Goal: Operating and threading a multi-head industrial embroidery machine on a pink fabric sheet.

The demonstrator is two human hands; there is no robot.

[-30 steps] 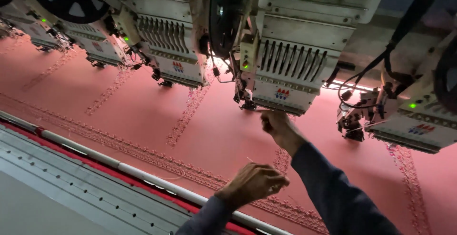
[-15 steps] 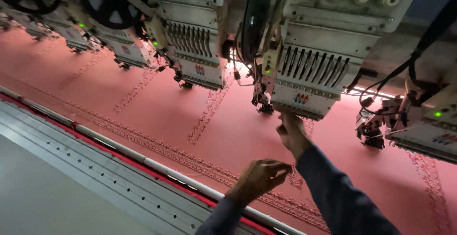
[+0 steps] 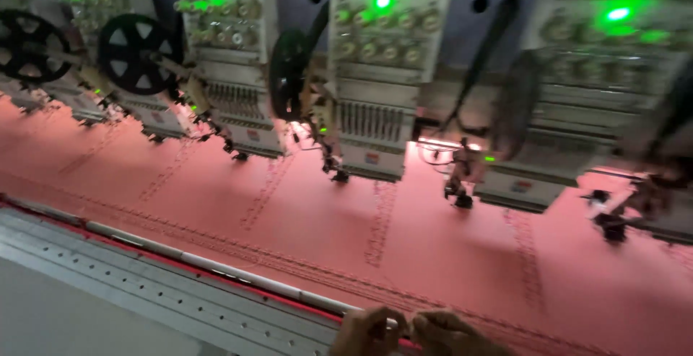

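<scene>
Head view: hands at bottom edge, left hand (image 3: 369,331) and right hand (image 3: 442,333) both curled, fingertips nearly touching, apparently pinching something thin, too small to tell. Fabric (image 3: 303,212) just beyond, pink, stretched flat under embroidery heads (image 3: 372,103). Likely soft, light, easily snagged; best held at near edge by rail (image 3: 216,269).
</scene>
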